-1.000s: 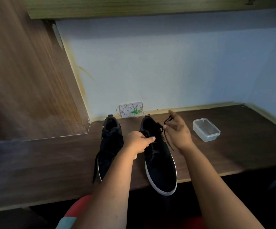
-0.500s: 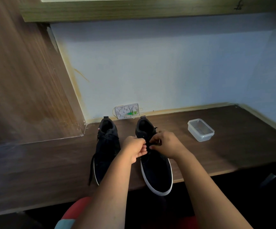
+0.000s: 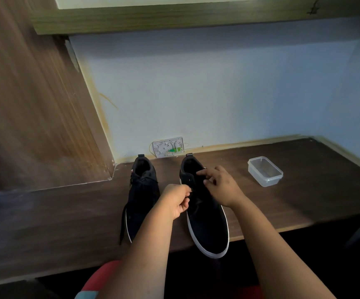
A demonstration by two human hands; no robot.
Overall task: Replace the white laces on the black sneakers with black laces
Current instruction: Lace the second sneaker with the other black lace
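Two bare hands work at the lacing of the right-side black canvas sneaker with a white sole (image 3: 205, 214), which lies on the dark wooden counter (image 3: 304, 201) with its long axis running toe-toward-viewer, heel to the wall. The left hand (image 3: 176, 200) has its grip curled, apparently pinching a thin black lace (image 3: 197, 201) at mid-tongue. The right hand (image 3: 222, 186), nearer the top eyelets, has fingers bent over the collar; whether it holds lace cannot be told. A second black sneaker (image 3: 142, 190) stands just beside; a clear plastic container (image 3: 264, 171) sits apart.
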